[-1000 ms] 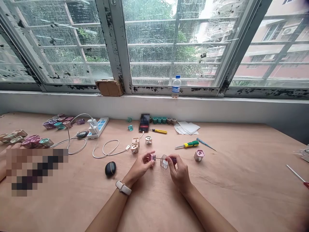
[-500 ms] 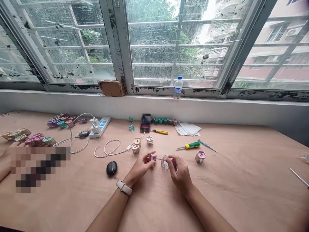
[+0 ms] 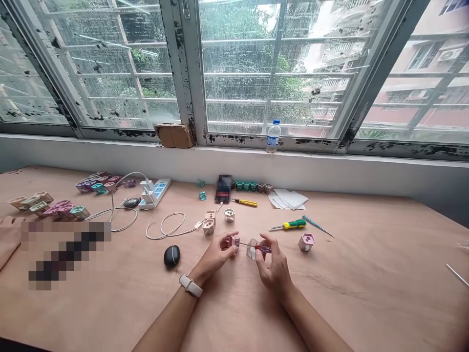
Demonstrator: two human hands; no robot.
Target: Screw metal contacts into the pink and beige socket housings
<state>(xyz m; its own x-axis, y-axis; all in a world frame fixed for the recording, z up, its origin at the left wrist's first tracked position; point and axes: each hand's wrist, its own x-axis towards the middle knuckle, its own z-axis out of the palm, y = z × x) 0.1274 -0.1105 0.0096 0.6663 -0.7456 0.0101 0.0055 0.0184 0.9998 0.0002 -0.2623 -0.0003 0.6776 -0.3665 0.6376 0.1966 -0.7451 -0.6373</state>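
Table top seen from the head camera. A small pink block [image 3: 233,241] is gripped between the closed fingers of the left hand [image 3: 216,254], and a red-handled small screwdriver [image 3: 264,249] is pinched in the right hand [image 3: 274,269], its thin shaft reaching across a clear plastic cube [image 3: 251,250] toward the block. Whether the cube rests on the plywood table [image 3: 366,303] cannot be told. Pale cubes [image 3: 208,226] stand just above the hands and a pink cube [image 3: 306,242] to the right, while coloured cubes [image 3: 58,211] lie heaped at upper left, so many pieces appear unworked. The blue label [image 3: 273,140] of a water bottle [image 3: 273,129] is seen on the sill; no writing can be read.
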